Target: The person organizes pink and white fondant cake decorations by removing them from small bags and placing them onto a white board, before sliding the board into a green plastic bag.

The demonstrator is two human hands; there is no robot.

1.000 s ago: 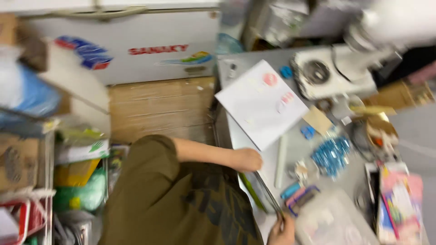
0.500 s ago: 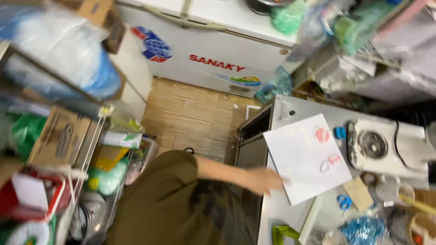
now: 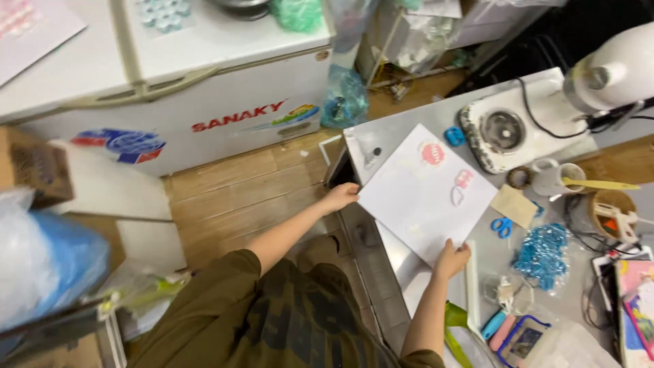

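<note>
At frame centre, the left hand (image 3: 339, 197) and right hand (image 3: 452, 258), fingers curled, each pinch an edge of 1 white sheet (image 3: 426, 194); both arms reach forward.

Wooden floor (image 3: 231, 197), white chest freezer (image 3: 204, 82)

Wearer seen from above: olive-green short-sleeved cotton T-shirt (image 3: 225, 320), loose fit, fabric creased across the shoulder. Darker block print on the chest (partly folded into the creases, unreadable). Left sleeve ends above the elbow, hem a bit flared; the right sleeve shows only as a sliver at the bottom edge. Both forearms bare. Left hand (image 3: 340, 197) and right hand (image 3: 452, 259): no rings, watch or gloves visible.
</note>
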